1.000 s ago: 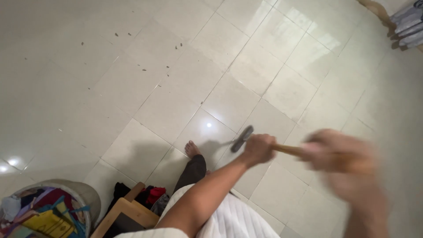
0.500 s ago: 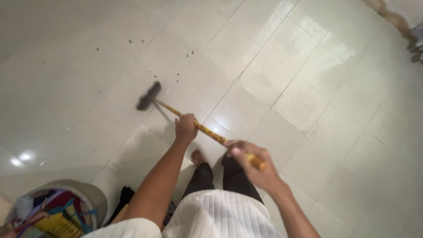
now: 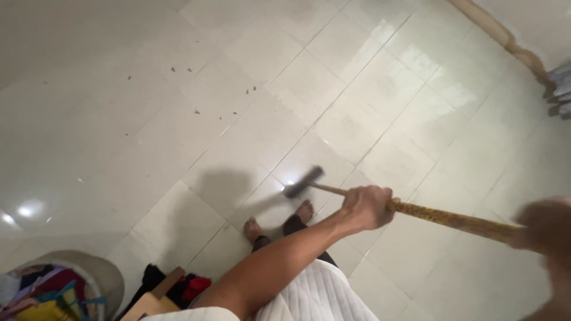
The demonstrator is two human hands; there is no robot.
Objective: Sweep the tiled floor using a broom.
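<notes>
**Broom held two-handed, head just above the tiles**

Broom handle (image 3: 440, 217): the left hand (image 3: 366, 207) has its fingers curled fully round the yellowish, mottled stick, about a third of the way up from the head. The right hand (image 3: 544, 229) sits at the upper end of the stick; it is blurred, so how tightly it closes I cannot tell, though the stick runs into it. From the left fist the stick slopes down to the dark brush head (image 3: 303, 181), near the bare feet (image 3: 279, 221) and over the glossy tile floor (image 3: 357, 95). The stick looks stiff and light, probably smooth enough to slip in a loose hold; two hands set well apart suit it. Dark crumbs (image 3: 196, 111) lie scattered farther off. A basket of clothes (image 3: 53, 291) stands at the lower left.
</notes>
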